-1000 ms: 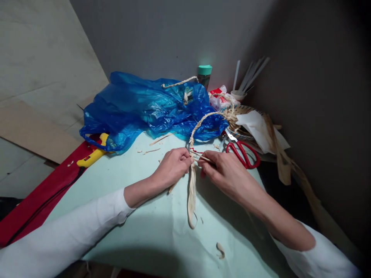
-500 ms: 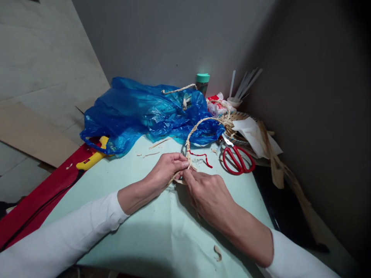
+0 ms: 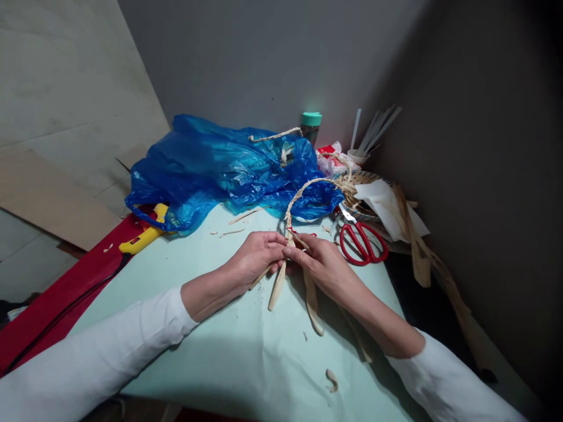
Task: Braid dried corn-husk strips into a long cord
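A pale braided cord (image 3: 301, 190) of dried plant fibre arches from the woven basket down to my hands. My left hand (image 3: 255, 258) pinches the working end of this braid from the left. Against it, my right hand (image 3: 323, 261) closes on the same end from the right, thumb over the strands. Loose flat fibre strips (image 3: 312, 302) hang below the fingers, one of them between the two hands. A bit of red yarn (image 3: 311, 234) shows behind the right fingers. The exact crossing of strands is hidden by my fingertips.
Red-handled scissors (image 3: 364, 243) lie right of my hands, beside the woven basket (image 3: 367, 179) with white paper. A crumpled blue plastic bag (image 3: 197, 170) fills the back. A yellow-handled corded tool (image 3: 143, 237) rests at the left edge. A green-lidded jar (image 3: 311, 126) stands by the wall.
My right hand has turned and shifted up and right, its thumb now on top. Loose strips that were mostly hidden now hang below the hands. The left hand keeps its pinch.
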